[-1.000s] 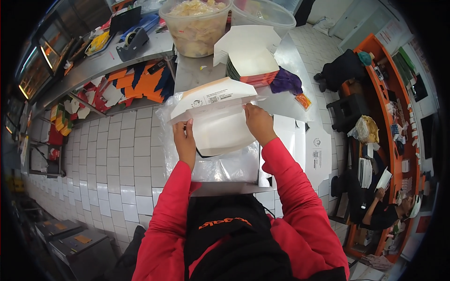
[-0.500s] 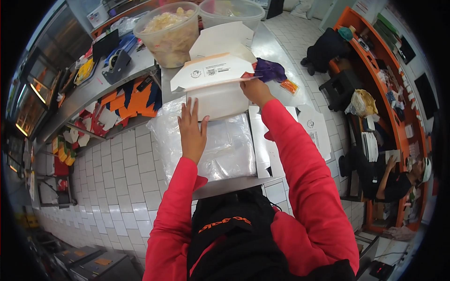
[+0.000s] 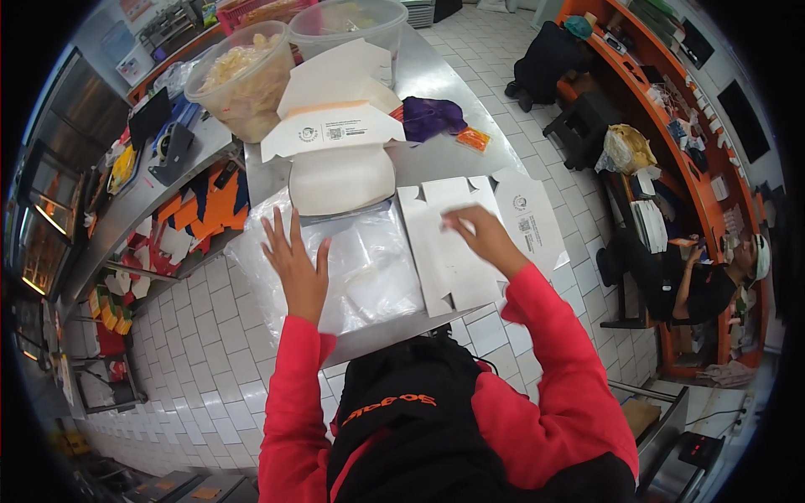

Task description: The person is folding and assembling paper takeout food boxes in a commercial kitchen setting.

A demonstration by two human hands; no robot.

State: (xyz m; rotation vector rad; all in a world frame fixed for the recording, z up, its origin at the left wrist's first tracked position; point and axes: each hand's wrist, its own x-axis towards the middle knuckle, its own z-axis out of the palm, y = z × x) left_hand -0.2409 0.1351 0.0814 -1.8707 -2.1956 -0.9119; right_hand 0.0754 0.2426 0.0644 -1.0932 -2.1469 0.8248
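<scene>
My left hand (image 3: pixel 295 272), open with fingers spread, hovers over a stack of clear plastic bags (image 3: pixel 369 260) on the table. It touches nothing that I can make out. My right hand (image 3: pixel 486 239) is above a flat white cardboard box blank (image 3: pixel 444 272); its fingers are loosely bent, slightly blurred, and nothing shows in them. Beyond the bags rests a white cardboard box (image 3: pixel 342 183), partly folded, with its printed flaps raised at the far side. Another printed white blank (image 3: pixel 530 222) lies to the right, partly under the first.
Two large clear tubs, one with pale food (image 3: pixel 243 75), stand at the far left. A purple cloth (image 3: pixel 432 117) and an orange packet (image 3: pixel 474 140) lie on the metal table (image 3: pixel 428 63). Two other people, one seated (image 3: pixel 713 289), are by orange shelves at right.
My right hand has let go of the box edge and moved nearer, over the flat blanks. My left hand has come off the box toward me. The whole view has shifted.
</scene>
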